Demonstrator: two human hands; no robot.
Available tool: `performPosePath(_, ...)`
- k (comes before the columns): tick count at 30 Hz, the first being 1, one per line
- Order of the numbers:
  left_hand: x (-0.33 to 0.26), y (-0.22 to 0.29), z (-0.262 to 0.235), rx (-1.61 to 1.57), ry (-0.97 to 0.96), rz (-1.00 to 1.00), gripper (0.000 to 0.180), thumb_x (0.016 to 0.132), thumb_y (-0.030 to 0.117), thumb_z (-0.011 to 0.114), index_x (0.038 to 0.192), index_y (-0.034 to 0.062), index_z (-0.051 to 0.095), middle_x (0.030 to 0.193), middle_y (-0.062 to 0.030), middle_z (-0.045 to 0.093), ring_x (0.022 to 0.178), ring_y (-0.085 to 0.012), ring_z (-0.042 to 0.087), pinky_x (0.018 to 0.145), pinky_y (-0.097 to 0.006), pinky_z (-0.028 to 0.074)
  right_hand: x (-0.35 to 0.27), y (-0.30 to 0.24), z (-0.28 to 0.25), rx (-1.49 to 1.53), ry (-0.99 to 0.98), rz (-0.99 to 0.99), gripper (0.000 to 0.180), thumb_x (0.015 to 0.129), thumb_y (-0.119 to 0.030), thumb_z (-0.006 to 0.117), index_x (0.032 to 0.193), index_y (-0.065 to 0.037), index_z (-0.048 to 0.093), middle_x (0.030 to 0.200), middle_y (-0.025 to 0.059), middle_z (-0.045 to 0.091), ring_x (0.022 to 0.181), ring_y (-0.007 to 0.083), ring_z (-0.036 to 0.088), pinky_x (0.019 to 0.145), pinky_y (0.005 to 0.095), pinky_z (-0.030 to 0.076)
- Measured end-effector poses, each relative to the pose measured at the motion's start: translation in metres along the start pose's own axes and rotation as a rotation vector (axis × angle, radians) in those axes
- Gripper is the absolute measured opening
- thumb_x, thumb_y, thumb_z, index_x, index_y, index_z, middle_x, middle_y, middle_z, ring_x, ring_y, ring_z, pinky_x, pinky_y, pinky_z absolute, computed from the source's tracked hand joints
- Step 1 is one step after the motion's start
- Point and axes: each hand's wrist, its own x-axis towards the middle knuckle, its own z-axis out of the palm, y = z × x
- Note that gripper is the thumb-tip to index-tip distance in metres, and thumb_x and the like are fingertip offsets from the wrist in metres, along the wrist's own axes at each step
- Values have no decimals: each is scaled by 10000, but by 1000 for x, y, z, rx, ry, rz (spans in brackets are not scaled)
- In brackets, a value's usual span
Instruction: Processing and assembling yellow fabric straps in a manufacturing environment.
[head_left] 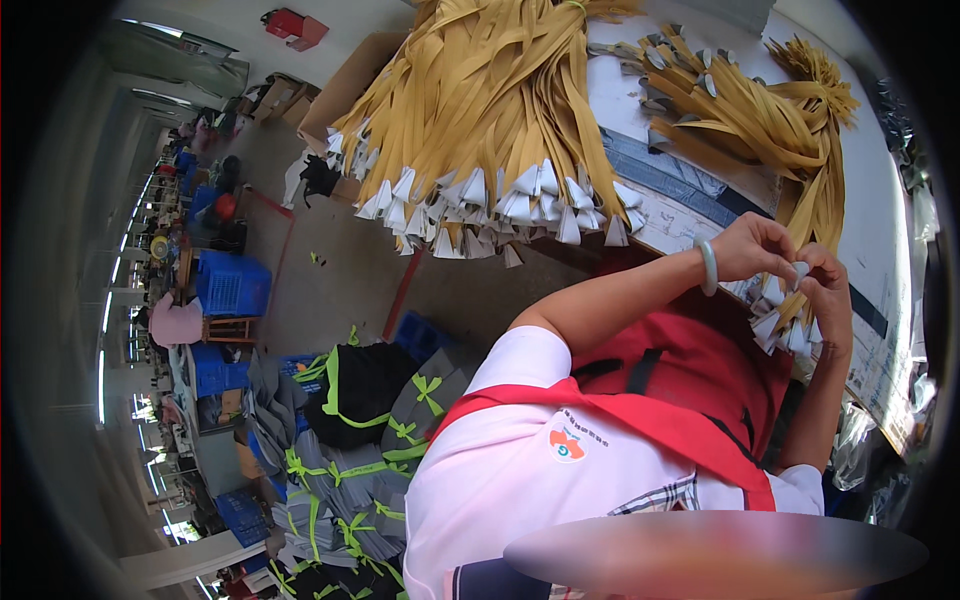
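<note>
My left hand (752,247), with a pale bangle at the wrist, pinches a small whitish tab (800,272) at the end of a tan strap. From the other side my right hand (828,292) closes on the same tab, thumb and finger together. Several more tan straps (818,212) run down over the table edge behind my hands. Their white tab ends (778,328) hang just below my fingers. To the left, a big bundle of tan straps (480,100) drapes over the edge, white tabs dangling. What my fingertips do to the tab is partly hidden.
A white table (640,215) carries another strap pile (735,105) with grey tabs. A cardboard box (350,85) stands behind the big bundle. Grey and black pieces with lime ties (350,470) are heaped on the left. Farther off are blue crates (232,283) and a person in pink (176,320).
</note>
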Motion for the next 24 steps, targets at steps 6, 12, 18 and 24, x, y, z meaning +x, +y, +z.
performPosePath(6, 6, -3, -8, 129, 96, 58, 73, 812, -2, 755, 846, -20, 694, 801, -58, 703, 740, -103, 662, 684, -241, 533, 6, -10, 10, 3, 33, 40, 171, 868, -123, 731, 929, -51, 588, 859, -7, 575, 719, 72, 570, 649, 216, 472)
performPosePath(12, 2, -10, 0, 407, 386, 314, 61, 855, -22, 677, 800, -44, 662, 726, -56, 645, 685, -107, 663, 579, -246, 528, 12, -11, 35, -287, 278, 24, 132, 920, -58, 656, 863, -47, 538, 756, -18, 553, 642, 51, 531, 588, 198, 433)
performPosePath(18, -8, -23, 6, 535, 495, 382, 62, 881, -1, 661, 852, -46, 631, 759, -92, 638, 646, -111, 652, 562, -253, 524, 21, -1, 44, -822, 358, -108, 100, 939, -50, 633, 918, -28, 537, 756, -15, 538, 682, 60, 536, 623, 212, 446)
performPosePath(24, -17, 14, 1, 97, 384, 237, 79, 906, -26, 613, 979, -30, 644, 836, -85, 654, 801, -147, 676, 635, -260, 595, 20, 10, 41, -357, 334, -187, 49, 954, 2, 582, 998, -16, 597, 896, 23, 594, 784, 91, 567, 706, 224, 465)
